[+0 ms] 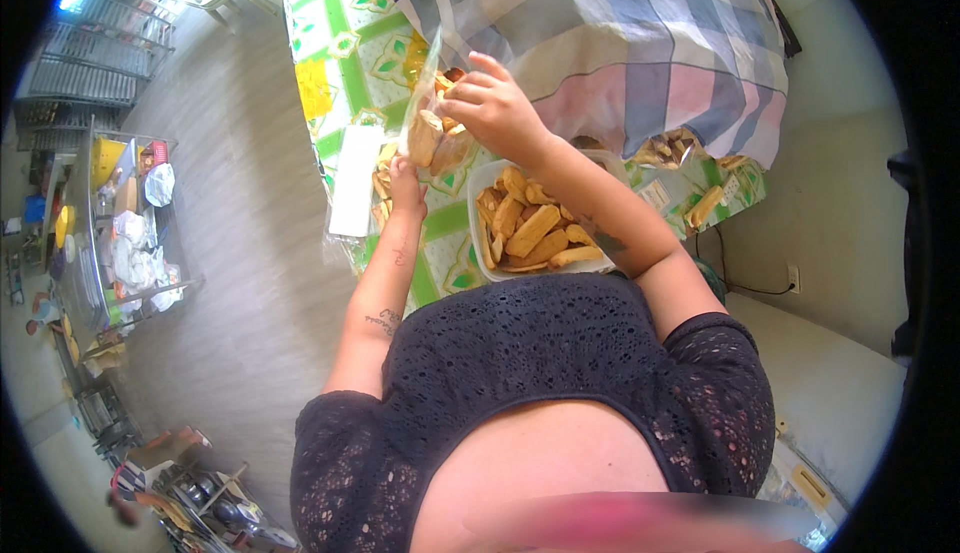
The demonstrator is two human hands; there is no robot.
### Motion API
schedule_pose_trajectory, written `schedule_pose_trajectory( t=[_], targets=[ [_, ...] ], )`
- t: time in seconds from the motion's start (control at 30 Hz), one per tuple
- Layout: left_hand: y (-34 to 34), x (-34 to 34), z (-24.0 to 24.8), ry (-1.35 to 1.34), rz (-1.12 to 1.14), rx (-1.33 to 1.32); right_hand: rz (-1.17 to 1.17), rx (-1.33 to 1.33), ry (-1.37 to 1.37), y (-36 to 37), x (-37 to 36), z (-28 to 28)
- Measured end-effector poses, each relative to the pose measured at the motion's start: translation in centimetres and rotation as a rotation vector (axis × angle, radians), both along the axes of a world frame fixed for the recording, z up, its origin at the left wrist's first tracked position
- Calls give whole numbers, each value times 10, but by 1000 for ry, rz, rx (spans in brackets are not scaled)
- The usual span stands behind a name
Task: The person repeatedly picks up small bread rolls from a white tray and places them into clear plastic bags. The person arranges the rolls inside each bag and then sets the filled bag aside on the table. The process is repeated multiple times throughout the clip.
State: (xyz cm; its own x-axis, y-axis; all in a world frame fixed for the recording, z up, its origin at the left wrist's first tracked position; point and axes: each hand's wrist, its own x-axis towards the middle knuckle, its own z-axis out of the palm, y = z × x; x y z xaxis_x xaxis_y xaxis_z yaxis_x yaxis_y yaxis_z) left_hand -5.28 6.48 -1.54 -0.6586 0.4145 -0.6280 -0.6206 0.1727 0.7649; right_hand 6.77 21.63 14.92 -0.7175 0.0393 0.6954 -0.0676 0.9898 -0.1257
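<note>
A clear plastic bag (428, 138) with golden-brown toasted bread slices inside stands upright on the table. My left hand (407, 191) grips its lower left side, thumb against the plastic. At the bag's upper right is my right hand (495, 111), its fingers bent toward the bag and one finger lifted. Whatever those fingers pinch is hidden. Just below my right forearm, an open plastic tub (476, 215) holds many toasted slices (535, 233). Left of the bag lies a filled clear pack (382, 181) beside a white strip-shaped card (352, 183).
A green and white patterned cloth (440, 275) covers the table. Checkered fabric (640, 43) drapes over a large mound at the back. More bagged slices (706, 206) lie at the right edge. A metal rack with goods (140, 223) stands at the left, across the floor.
</note>
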Motion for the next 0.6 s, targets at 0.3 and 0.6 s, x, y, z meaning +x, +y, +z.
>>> schedule_pose_trajectory(
  t=[0.3, 0.6],
  targets=[
    [63, 7, -6, 218, -519, -278, -75, -135, -695, 17, 13, -122],
    [78, 2, -19, -219, -606, -240, -403, 425, -577, 75, 38, -136]
  ],
)
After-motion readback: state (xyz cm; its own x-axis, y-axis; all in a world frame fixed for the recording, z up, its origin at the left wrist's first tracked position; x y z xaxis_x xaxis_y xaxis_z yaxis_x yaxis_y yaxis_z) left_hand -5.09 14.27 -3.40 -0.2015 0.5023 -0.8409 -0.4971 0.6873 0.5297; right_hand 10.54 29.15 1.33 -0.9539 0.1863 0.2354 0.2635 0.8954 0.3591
